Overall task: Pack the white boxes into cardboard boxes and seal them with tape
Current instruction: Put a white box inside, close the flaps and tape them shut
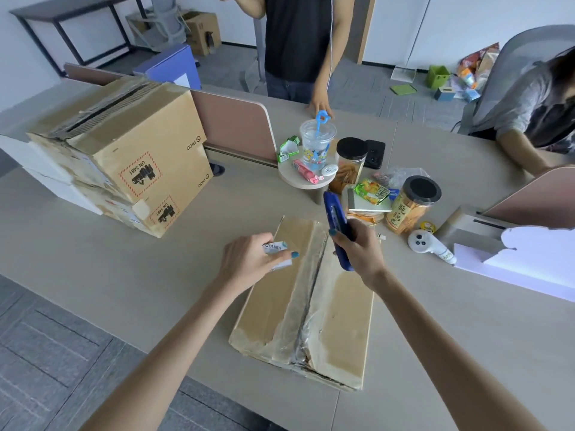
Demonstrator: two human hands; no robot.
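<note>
Cardboard box [342,321] under left grip [249,259], pinching label [275,246] — right grip [357,253] holds cutter [334,209].

long beige laminate tabletop [124,275]. rounded pink divider panel [236,126] stands on its far edge, second pink panel [535,197] at the right edge. grey carpet-tile floor [46,353] all round. plain white walls [466,26]. black metal-frame table [62,14] by the far left wall, grey mesh office chair [168,23] beside it. light flat, even.

the right hand [357,253] grips a blue cutter [336,223] over the taped cardboard box [311,303]. the left hand [252,259] pinches a white label [275,247] on its lid.
</note>
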